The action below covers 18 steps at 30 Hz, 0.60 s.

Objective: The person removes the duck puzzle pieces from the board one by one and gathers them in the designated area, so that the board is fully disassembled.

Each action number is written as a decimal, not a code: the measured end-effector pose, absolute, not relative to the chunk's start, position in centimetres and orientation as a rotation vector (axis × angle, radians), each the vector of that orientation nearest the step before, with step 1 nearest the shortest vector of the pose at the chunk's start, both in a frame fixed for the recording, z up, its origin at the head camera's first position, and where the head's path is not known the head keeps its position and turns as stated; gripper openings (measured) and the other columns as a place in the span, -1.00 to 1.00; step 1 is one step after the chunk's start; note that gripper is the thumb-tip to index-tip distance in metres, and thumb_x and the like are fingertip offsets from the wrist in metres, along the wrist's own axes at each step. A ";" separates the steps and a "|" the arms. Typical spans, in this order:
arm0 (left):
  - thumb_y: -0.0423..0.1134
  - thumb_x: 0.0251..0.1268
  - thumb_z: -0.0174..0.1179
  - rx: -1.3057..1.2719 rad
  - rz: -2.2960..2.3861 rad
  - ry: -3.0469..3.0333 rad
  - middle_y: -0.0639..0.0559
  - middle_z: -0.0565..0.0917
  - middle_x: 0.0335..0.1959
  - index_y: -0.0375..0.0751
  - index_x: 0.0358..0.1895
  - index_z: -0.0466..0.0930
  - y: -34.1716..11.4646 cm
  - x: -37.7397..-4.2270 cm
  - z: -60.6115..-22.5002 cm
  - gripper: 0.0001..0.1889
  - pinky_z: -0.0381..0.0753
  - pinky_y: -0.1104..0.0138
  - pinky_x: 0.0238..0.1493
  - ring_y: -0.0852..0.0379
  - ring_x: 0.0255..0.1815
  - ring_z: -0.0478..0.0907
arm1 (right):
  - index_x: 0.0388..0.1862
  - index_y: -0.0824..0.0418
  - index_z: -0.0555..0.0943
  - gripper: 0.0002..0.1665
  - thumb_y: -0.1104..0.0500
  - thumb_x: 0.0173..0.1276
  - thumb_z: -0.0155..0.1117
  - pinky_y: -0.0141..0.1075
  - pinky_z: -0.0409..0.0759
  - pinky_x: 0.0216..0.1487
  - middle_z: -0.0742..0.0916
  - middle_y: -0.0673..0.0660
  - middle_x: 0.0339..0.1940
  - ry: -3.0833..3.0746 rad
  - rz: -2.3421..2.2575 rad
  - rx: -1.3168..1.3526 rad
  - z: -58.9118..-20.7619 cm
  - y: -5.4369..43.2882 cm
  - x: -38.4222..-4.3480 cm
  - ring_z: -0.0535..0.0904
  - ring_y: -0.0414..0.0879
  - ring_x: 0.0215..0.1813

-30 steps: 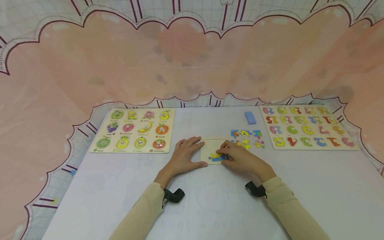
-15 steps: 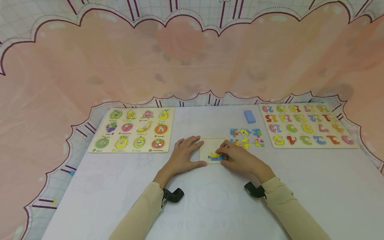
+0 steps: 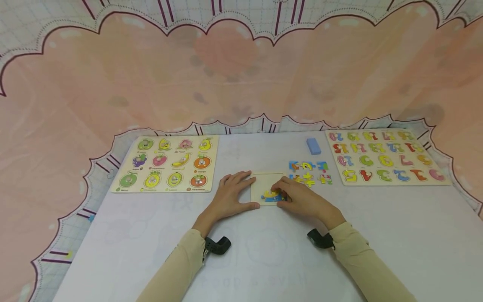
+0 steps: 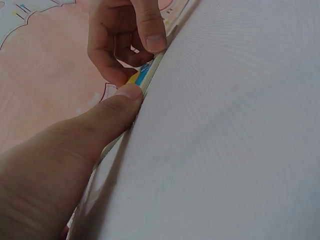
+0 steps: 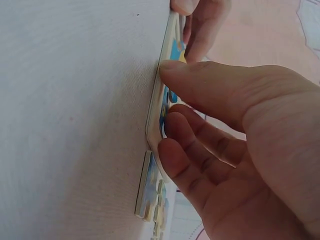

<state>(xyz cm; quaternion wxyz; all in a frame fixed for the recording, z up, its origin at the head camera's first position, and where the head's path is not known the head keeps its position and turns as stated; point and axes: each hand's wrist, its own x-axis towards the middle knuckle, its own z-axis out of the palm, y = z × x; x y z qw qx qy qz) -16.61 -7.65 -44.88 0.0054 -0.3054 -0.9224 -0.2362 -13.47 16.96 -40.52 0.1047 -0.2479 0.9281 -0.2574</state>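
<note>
A small cream puzzle board lies between the hands. Blue and yellow jigsaw pieces sit along its near side. My left hand is spread against the board's left side, its thumb at the near left corner and fingertips by the far left corner. Over the near right part, my right hand bends its fingers and pinches a blue puzzle piece at the board. The right thumb rests at the board's near edge in the right wrist view. Most of that piece is hidden by the fingers.
Several loose jigsaw pieces lie in two rows right of the board, close to the right hand. Behind them is a blue block. A fruit board stands left, a number board right, on the white table.
My right fingers shift slightly at the piece, showing a little more of the blue and yellow pieces. The left hand keeps its place, and the head view has tilted very slightly.
</note>
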 end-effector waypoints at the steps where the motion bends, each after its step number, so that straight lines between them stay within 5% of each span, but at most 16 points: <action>1: 0.31 -0.02 0.27 -0.956 -0.738 -2.885 0.07 0.25 0.45 0.06 0.36 0.34 -7.7 -16.6 -44.9 -0.17 -0.01 -0.06 0.43 0.04 0.48 0.11 | 0.07 0.12 0.54 -0.57 0.12 0.22 0.36 -0.38 0.46 -0.22 0.55 -0.01 -0.16 2.736 -0.762 -0.733 -40.5 17.0 -13.5 0.44 -0.17 -0.23; 18: 0.29 -0.02 0.29 -0.950 -0.759 -2.898 0.07 0.24 0.46 0.07 0.37 0.33 -7.7 -16.5 -45.0 -0.17 -0.04 -0.03 0.45 0.04 0.49 0.09 | -0.02 0.13 0.52 -0.67 0.23 0.24 0.32 -0.40 0.49 -0.24 0.60 -0.07 -0.32 2.754 -0.844 -0.795 -40.8 16.9 -13.7 0.45 -0.22 -0.28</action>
